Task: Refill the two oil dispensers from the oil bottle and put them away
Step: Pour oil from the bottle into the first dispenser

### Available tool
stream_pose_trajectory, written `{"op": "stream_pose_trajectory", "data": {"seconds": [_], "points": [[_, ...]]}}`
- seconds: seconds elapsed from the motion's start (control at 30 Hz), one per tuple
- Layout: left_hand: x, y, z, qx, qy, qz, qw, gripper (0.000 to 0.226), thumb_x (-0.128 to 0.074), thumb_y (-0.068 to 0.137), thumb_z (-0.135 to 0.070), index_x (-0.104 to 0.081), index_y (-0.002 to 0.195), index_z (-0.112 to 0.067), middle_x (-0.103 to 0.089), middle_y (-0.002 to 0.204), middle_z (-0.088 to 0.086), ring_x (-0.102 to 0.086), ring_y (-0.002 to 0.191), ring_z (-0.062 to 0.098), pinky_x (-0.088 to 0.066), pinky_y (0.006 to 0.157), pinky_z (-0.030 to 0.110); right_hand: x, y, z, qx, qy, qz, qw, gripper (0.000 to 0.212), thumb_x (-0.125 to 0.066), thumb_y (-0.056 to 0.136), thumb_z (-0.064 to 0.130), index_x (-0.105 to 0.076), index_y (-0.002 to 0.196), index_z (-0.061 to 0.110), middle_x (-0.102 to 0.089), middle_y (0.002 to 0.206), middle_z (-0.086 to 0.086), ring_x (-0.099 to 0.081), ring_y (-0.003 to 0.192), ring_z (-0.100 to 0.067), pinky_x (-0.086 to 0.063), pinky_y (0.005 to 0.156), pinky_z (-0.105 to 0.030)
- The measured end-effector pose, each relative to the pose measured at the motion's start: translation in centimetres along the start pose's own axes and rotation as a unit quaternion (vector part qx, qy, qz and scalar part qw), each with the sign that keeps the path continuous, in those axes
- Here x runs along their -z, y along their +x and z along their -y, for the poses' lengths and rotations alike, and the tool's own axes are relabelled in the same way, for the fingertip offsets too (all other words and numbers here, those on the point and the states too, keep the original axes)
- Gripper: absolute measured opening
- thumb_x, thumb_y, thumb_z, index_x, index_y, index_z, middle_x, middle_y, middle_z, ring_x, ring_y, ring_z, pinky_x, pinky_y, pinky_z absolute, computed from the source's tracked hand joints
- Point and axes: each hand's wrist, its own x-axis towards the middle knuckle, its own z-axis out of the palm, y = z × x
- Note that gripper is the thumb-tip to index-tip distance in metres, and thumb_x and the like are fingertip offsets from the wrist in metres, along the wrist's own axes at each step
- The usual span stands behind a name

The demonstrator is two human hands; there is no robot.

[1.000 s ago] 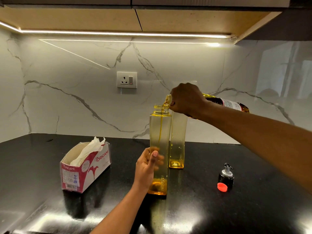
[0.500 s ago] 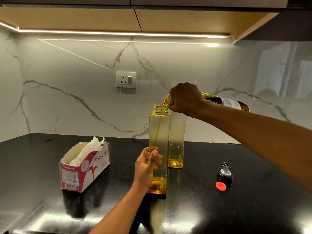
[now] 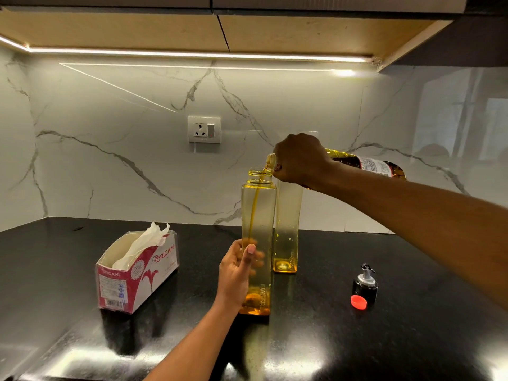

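Observation:
Two tall square yellow-tinted oil dispensers stand open on the black counter. My left hand [image 3: 237, 268] grips the near dispenser [image 3: 259, 215] around its lower half. My right hand [image 3: 301, 159] holds the oil bottle [image 3: 368, 165] by its neck, tipped nearly level, its mouth over the near dispenser's opening. A thin stream of oil runs down inside, and a shallow pool lies at the bottom. The far dispenser [image 3: 287, 229] stands just behind and right, with a little oil at its base.
A black pourer cap with a metal spout [image 3: 365, 284] and a red bottle cap [image 3: 358, 302] lie on the counter to the right. An open tissue box [image 3: 137, 273] sits to the left. A wall socket [image 3: 204, 130] is on the marble backsplash.
Oil keeps streaming into the near dispenser and the pool at its bottom has grown slightly. Both hands hold their positions.

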Motion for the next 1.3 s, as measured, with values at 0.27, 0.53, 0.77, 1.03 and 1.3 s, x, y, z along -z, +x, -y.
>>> {"op": "stream_pose_trajectory", "data": {"seconds": [0.27,0.53,0.77,1.03,1.3], "points": [[-0.04,0.01,-0.07,-0.002,0.004,-0.001,1.000,0.088,-0.055,0.059,-0.088,-0.059,0.105,-0.013,-0.069,0.087,0.007,-0.068,0.078,0.022,-0.055,0.066,0.033,-0.05,0.14,0.03,-0.005,-0.005,0.008,1.000,0.026,-0.054,0.088,0.030,-0.067,0.089,0.008,-0.068,0.085,-0.010,-0.066,0.082,-0.028,-0.037,0.063,-0.027],[-0.04,-0.03,-0.15,-0.007,0.004,-0.005,1.000,0.091,-0.053,0.057,-0.090,-0.059,0.105,-0.012,-0.069,0.085,0.005,-0.067,0.077,0.020,-0.054,0.066,0.033,0.04,0.22,0.05,0.009,-0.022,0.005,1.000,0.027,-0.052,0.089,0.030,-0.067,0.090,0.007,-0.069,0.088,-0.012,-0.066,0.085,-0.030,-0.037,0.064,-0.028],[-0.01,0.00,-0.18,-0.006,0.006,-0.002,1.000,0.089,-0.053,0.058,-0.089,-0.059,0.104,-0.013,-0.069,0.087,0.007,-0.068,0.078,0.022,-0.055,0.069,0.039,-0.02,0.25,0.03,0.009,-0.025,0.006,1.000,0.027,-0.052,0.089,0.030,-0.067,0.090,0.007,-0.069,0.088,-0.011,-0.066,0.084,-0.029,-0.038,0.064,-0.028],[-0.07,-0.05,-0.26,-0.004,-0.007,-0.004,1.000,0.095,-0.057,0.056,-0.088,-0.059,0.106,-0.008,-0.069,0.086,0.006,-0.069,0.078,0.020,-0.057,0.066,0.027,0.30,0.32,0.18,0.010,-0.036,0.010,0.999,0.026,-0.052,0.089,0.030,-0.066,0.091,0.008,-0.068,0.090,-0.011,-0.065,0.086,-0.029,-0.036,0.064,-0.027],[-0.13,-0.05,-0.28,-0.010,-0.009,-0.003,1.000,0.094,-0.056,0.056,-0.088,-0.059,0.106,-0.009,-0.069,0.088,0.009,-0.068,0.078,0.019,-0.056,0.067,0.024,0.21,0.35,0.21,0.016,-0.039,0.003,0.999,0.027,-0.052,0.090,0.031,-0.067,0.092,0.009,-0.068,0.091,-0.010,-0.065,0.087,-0.028,-0.035,0.065,-0.026]]}}
